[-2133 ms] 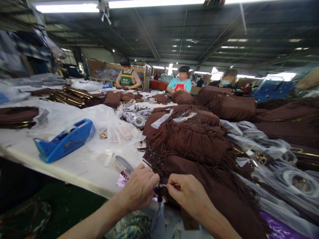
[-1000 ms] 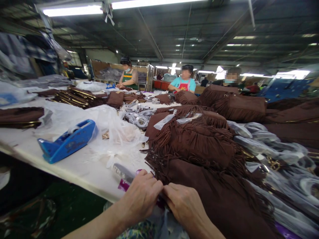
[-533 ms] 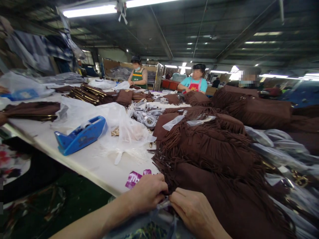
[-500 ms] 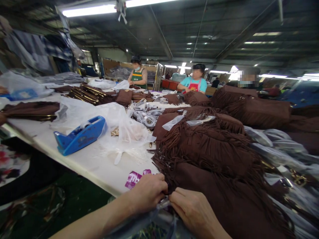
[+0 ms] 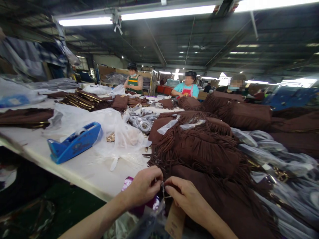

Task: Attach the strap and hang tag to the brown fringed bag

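Note:
My left hand (image 5: 143,186) and my right hand (image 5: 185,196) meet at the near table edge, both pinched on a thin string (image 5: 162,187) between their fingertips. A brown paper tag (image 5: 174,219) hangs below my right hand, beside a clear plastic bag (image 5: 147,223). The hands work at the near corner of a brown fringed suede bag (image 5: 224,196), which lies in front of a heap of more fringed bags (image 5: 199,142). A purple card (image 5: 127,182) peeks out by my left hand.
A blue tape dispenser (image 5: 74,142) and crumpled clear plastic (image 5: 117,129) lie on the white table (image 5: 82,169) to the left. Wrapped straps (image 5: 141,121) lie mid-table, grey plastic packets (image 5: 269,146) at right. Three people work at the far end.
The string and hanging brown tag have come into view between my fingers; the hands have parted slightly and risen. The camera has swung back a little to the right.

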Available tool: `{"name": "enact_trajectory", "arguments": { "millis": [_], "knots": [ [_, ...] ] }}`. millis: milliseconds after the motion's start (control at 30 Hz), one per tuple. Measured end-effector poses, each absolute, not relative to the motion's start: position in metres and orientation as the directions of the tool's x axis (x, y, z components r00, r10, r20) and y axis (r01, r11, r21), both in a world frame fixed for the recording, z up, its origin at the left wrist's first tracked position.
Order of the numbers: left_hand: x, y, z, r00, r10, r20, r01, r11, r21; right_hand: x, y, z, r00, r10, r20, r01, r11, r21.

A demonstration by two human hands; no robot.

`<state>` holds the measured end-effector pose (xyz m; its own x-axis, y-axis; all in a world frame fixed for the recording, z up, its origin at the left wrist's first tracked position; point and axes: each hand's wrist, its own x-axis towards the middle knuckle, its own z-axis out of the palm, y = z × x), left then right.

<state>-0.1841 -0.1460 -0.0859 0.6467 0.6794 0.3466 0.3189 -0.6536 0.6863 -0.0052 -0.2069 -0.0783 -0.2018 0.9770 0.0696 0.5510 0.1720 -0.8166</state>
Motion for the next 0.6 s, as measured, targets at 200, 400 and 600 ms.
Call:
{"name": "enact_trajectory", "arguments": {
  "millis": [200, 400, 600],
  "knots": [
    [-0.174, -0.146, -0.082, 0.528, 0.787, 0.319, 0.295, -0.523, 0.800, -0.010, -0.190, -0.093, -0.110, 0.994, 0.008, 0.364, 0.048, -0.930],
    [-0.173, -0.155, -0.104, 0.578, 0.816, -0.020, 0.256, -0.158, 0.954, -0.006, -0.192, -0.097, 0.016, 0.999, -0.035, 0.212, -0.038, -0.976],
    [-0.168, -0.161, -0.109, 0.538, 0.841, 0.058, 0.229, -0.212, 0.950, -0.008, -0.191, -0.096, 0.025, 1.000, -0.016, 0.209, -0.021, -0.978]
  ]
}}
